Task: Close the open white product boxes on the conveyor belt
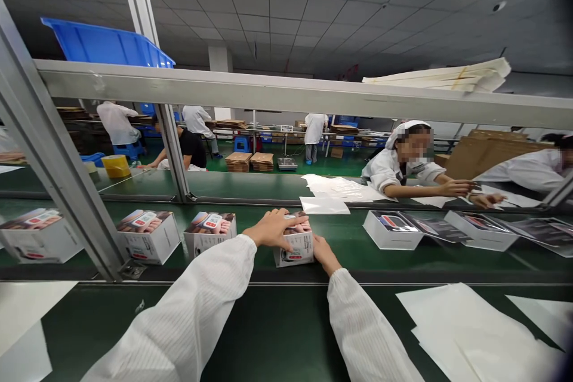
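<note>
A small printed carton [296,253] stands on the green conveyor belt [340,256] in front of me. My left hand [274,230] lies over its left side and top, thumb across the near face and fingers over the lid. Against its right side rests my right hand [326,255], its fingers partly hidden behind the box. Between them the two hands hold the carton. To its left, a similar closed carton [210,233] sits on the belt. Farther left are another carton [148,237] and a larger-looking one [38,236] near the frame post.
Open white boxes [394,231] with printed flaps stand on the belt at right. White sheets [474,328] lie on the near bench, others [329,191] across the belt. A co-worker [403,161] reaches over papers opposite. Metal posts [67,149] and a crossbar [268,86] frame the line.
</note>
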Tool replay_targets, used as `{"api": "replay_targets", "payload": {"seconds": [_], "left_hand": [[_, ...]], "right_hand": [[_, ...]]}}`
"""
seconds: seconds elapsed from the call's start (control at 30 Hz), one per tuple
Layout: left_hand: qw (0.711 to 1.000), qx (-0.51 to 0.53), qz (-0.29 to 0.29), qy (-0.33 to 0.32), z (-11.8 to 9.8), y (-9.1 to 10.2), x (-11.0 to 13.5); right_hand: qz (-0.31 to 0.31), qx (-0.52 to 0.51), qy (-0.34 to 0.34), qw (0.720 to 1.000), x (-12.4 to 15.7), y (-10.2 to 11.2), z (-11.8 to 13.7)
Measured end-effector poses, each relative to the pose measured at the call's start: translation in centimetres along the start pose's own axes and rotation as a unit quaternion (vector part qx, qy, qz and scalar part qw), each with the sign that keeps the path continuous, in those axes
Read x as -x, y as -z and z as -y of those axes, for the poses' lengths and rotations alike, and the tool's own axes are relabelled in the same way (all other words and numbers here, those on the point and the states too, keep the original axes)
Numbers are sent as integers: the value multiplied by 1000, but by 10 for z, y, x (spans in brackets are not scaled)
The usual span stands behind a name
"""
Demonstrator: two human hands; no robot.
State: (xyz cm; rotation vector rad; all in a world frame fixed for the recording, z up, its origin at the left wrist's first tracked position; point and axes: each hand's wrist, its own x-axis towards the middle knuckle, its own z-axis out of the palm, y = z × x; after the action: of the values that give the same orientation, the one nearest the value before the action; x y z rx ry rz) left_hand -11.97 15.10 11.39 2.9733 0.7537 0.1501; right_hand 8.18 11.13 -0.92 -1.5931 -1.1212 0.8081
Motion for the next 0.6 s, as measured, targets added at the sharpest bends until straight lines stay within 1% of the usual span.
{"api": "replay_targets", "payload": {"seconds": [0.07, 0.13, 0.2, 0.3, 0.4, 0.47, 0.5, 0.57, 0.6], "left_hand": [[999, -5, 33, 2, 4, 7, -4], [999, -14, 45, -9, 6, 8, -7], [999, -13, 46, -12, 7, 8, -8], [999, -2, 37, -6, 11, 9, -7], [999, -4, 34, -5, 18, 11, 1], [1000, -10, 3, 0, 17, 9, 10], [1000, -14, -28, 3, 12, 6, 15], [993, -22, -114, 1, -5, -7, 27], [987, -25, -157, -9, -17, -18, 34]], "right_hand": [[-15, 69, 5, 998, 8, 1, 6], [-25, 102, 20, 994, 17, 7, 10], [-22, 123, 52, 991, 27, 13, 11], [-18, 103, 111, 988, 46, 19, 4], [-59, 31, 128, 989, 68, 22, -12], [-90, -12, 129, 987, 81, 22, -23], [-99, -30, 130, 986, 86, 21, -28], [-108, -54, 135, 983, 92, 19, -33], [-110, -60, 138, 982, 94, 18, -34]]}}
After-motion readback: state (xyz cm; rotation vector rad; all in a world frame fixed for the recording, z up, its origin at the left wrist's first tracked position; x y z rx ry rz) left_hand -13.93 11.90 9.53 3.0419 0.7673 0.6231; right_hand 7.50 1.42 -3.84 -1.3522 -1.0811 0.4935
